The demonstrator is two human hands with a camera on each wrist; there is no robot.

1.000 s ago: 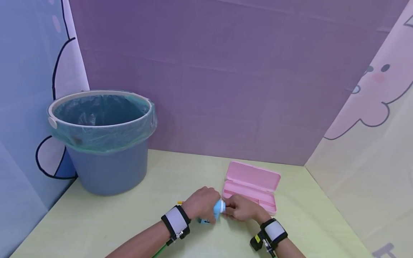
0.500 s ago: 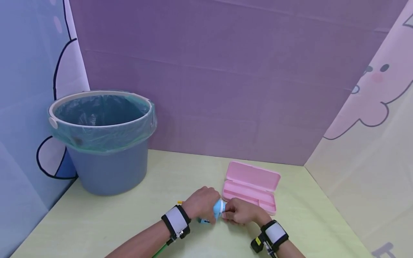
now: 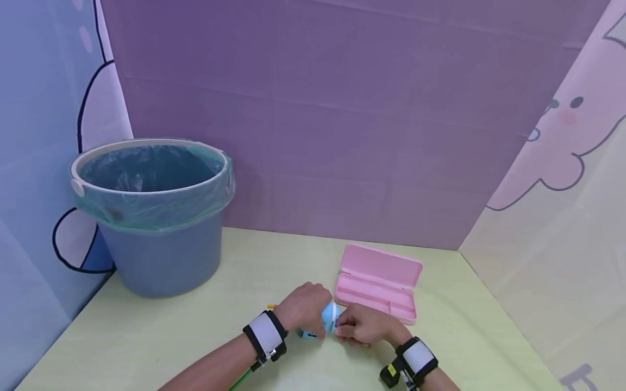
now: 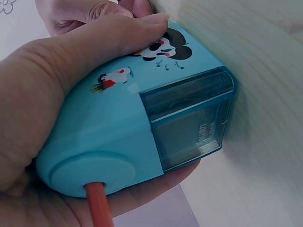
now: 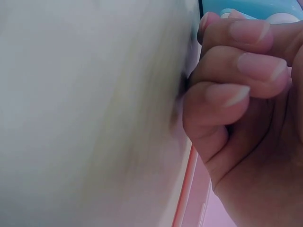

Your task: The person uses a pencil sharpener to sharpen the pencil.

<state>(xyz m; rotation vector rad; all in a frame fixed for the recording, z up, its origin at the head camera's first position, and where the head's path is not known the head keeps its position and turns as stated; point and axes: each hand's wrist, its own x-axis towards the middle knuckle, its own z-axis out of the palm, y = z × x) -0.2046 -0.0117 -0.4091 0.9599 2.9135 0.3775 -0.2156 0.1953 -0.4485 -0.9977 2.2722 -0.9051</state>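
In the left wrist view my left hand [image 4: 61,80] grips a light blue pencil sharpener [image 4: 104,127] with cartoon prints and a see-through shavings drawer [image 4: 189,123]. A reddish-orange pencil [image 4: 98,205] sticks out of its round front hole. From the head view, the sharpener [image 3: 329,316] lies low over the table, its far end facing my right hand [image 3: 367,324]. There the right thumb and forefinger pinch the sharpener's crank, mostly hidden by the fingers. The other right fingers curl in toward the palm [image 5: 265,137] in the right wrist view.
Just behind my right hand lies a pink pencil case [image 3: 381,266], lid raised, with bare compartments. A blue-grey bin [image 3: 161,255] with a green plastic liner stands at the left on the pale yellow table [image 3: 161,336]. Purple cloth [image 3: 342,119] hangs along the back.
My right hand has shifted down and slightly toward me around the sharpener's end, its fingers at a lower point. My left hand keeps its grip in place. The head view has turned slightly.
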